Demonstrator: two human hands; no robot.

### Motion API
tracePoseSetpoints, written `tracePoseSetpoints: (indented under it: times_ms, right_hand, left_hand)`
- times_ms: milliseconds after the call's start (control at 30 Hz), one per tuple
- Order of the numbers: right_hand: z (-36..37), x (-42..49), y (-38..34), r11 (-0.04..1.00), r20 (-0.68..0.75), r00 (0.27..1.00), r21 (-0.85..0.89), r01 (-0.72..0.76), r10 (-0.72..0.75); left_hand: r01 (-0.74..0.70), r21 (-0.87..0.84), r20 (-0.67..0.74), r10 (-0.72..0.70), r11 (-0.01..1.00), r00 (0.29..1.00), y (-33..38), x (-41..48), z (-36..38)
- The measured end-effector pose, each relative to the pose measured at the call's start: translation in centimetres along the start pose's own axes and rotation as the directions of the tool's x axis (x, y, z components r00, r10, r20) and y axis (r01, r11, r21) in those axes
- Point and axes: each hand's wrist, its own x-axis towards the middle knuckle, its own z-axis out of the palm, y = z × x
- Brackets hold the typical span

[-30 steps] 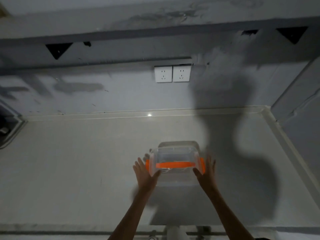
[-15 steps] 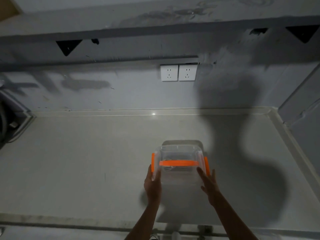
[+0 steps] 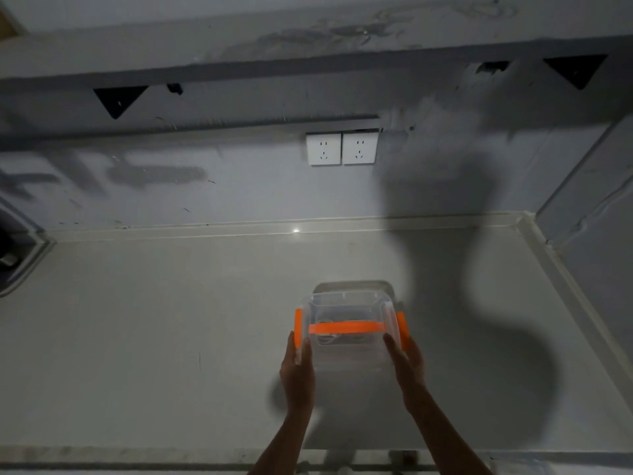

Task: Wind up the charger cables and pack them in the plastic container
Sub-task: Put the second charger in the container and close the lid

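- The plastic container [image 3: 346, 303] is grasped at its near corners by the left hand [image 3: 297, 368] and right hand [image 3: 407, 365].
- A pale cable [image 3: 329, 340] is faintly seen inside; packing is judged nearly complete, but lid closure cannot be told.

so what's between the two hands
The clear plastic container with orange clips sits between the left hand and right hand, each holding a near corner, in the head view.

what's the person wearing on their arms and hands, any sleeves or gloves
Both forearms are bare, with no sleeves in view. The left hand and right hand wear no gloves; no watch, bracelet or ring shows, though the light is dim.
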Motion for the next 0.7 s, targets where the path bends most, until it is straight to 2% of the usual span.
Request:
tracePoseSetpoints:
  times_ms: [100, 167, 267, 467, 700]
  right_hand:
    - [0.4, -0.2, 0.4, 0.995, -0.086, 0.993, -0.069, 0.078, -0.084]
    - [0.5, -0.5, 0.6, 0.983, -0.094, 0.990, -0.159, 0.089, -0.105]
    - [0.5, -0.9, 0.7, 0.957, -0.111, 0.986, -0.275, 0.093, -0.128]
    - [0.6, -1.2, 0.8, 0.891, -0.105, 0.955, -0.400, 0.214, -0.277]
    - [0.7, -2.1, -0.5, 0.828, -0.145, 0.942, -0.529, 0.185, -0.303]
  left_hand:
    - [-0.013, -0.002, 0.003, 0.013, 1.000, 1.000, -0.1, 0.0, 0.0]
    - [-0.008, -0.002, -0.012, 0.008, 1.000, 1.000, -0.3, 0.2, 0.0]
    - [-0.019, 0.015, 0.037, 0.019, 1.000, 0.999, -0.4, 0.3, 0.1]
    - [0.009, -0.044, -0.013, -0.009, 0.999, 1.000, -0.7, 0.4, 0.1]
    - [-0.007, -0.062, 0.022, 0.009, 0.998, 1.000, -1.0, 0.6, 0.1]
